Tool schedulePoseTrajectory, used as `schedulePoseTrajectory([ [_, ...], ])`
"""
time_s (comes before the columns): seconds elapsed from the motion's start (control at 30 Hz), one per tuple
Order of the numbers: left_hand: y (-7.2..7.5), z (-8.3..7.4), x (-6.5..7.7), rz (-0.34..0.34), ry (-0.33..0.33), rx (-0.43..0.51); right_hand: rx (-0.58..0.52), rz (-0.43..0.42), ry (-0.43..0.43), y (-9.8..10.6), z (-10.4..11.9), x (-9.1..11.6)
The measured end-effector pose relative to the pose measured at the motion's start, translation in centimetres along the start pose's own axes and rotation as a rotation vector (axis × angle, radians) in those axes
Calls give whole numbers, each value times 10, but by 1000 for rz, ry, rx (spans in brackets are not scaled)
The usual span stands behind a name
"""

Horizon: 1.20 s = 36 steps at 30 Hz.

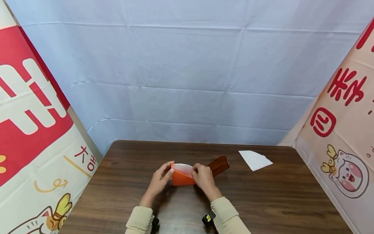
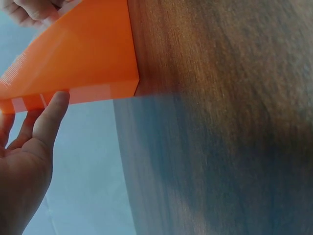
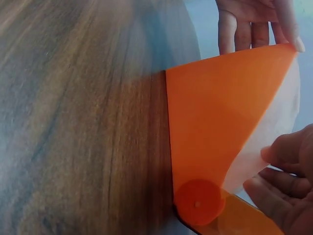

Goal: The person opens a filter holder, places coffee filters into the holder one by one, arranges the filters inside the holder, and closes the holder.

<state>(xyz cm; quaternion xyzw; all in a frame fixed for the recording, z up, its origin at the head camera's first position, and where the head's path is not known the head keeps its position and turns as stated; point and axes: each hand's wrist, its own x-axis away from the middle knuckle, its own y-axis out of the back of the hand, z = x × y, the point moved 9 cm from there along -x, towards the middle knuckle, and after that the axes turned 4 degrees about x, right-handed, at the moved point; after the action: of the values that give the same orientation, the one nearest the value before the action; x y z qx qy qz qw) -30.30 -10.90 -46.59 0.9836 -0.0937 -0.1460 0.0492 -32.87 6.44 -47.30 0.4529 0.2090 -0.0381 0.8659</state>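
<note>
Right up front, the left hand (image 1: pixel 159 179) gripped the orange fan-shaped case (image 1: pixel 181 179) mid-way along the wooden tabletop (image 1: pixel 263 198), and the right hand (image 1: pixel 204 178), just apart from it, pinched white filter paper (image 1: pixel 182 168) inside! Behind, the brown lid (image 1: pixel 219 165) jutted right; beyond lay another white paper (image 1: pixel 255 160).

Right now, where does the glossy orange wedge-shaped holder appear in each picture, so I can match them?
Head: the holder is low, near mid-width.
Left wrist: the holder fills much of the upper left.
Right wrist: the holder is just right of centre.
Shared landmark: the left hand's fingers touch its end wall, at the left in head, below in left wrist, above in right wrist.
</note>
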Motion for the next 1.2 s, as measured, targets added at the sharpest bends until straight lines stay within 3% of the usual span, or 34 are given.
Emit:
schedulePoseTrajectory([
  [0.7,2,0,-1,-45,1,-31,49,109,-11,-9,1,-4],
  [0.83,1,0,0,-51,6,-39,42,197,-4,-7,4,-4],
  [1.0,1,-1,1,-70,-12,-29,40,385,-9,-3,15,0],
  [1.1,2,-2,1,-88,-31,-8,111,451,43,4,26,2],
  [1.2,1,-3,2,-98,-48,12,235,459,114,13,37,3],
])
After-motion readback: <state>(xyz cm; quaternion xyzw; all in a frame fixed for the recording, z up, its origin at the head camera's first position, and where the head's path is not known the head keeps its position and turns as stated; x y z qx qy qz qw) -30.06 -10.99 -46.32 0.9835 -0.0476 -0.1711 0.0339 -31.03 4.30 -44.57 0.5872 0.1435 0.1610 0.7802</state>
